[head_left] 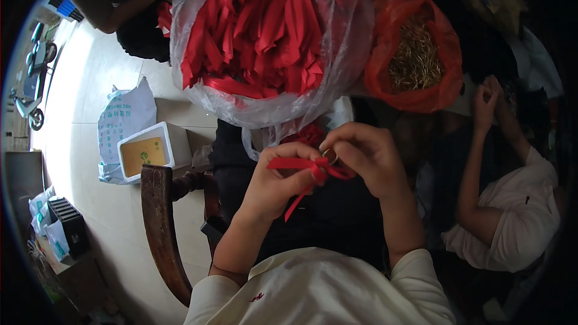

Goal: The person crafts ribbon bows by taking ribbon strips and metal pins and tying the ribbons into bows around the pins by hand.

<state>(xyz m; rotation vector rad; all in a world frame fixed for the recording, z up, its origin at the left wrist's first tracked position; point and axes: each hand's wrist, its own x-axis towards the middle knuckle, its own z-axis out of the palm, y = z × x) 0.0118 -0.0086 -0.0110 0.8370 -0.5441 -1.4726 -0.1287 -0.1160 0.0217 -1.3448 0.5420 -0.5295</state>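
Note:
My left hand [280, 182] pinches a red ribbon bow [319, 170] between thumb and fingers, with one ribbon end sticking out to the left and another hanging down. Close against it on the right, my right hand [367, 155] has its thumb and index finger closed at a small gold-coloured wire or ring [330, 155] at the bow's top. Beyond my hands, a clear plastic bag [343, 42] holds many red ribbon pieces [259, 42]. To its right, an orange-red bag [445, 42] contains a heap of gold-coloured wire pieces [416, 60].
A white foam box [176, 147] stands on the tiled floor beside a printed sack [129, 114]. Near my left arm is a wooden chair part [158, 222]. Another person [512, 216] sits at the right; a further person's arm [141, 6] shows at the upper left.

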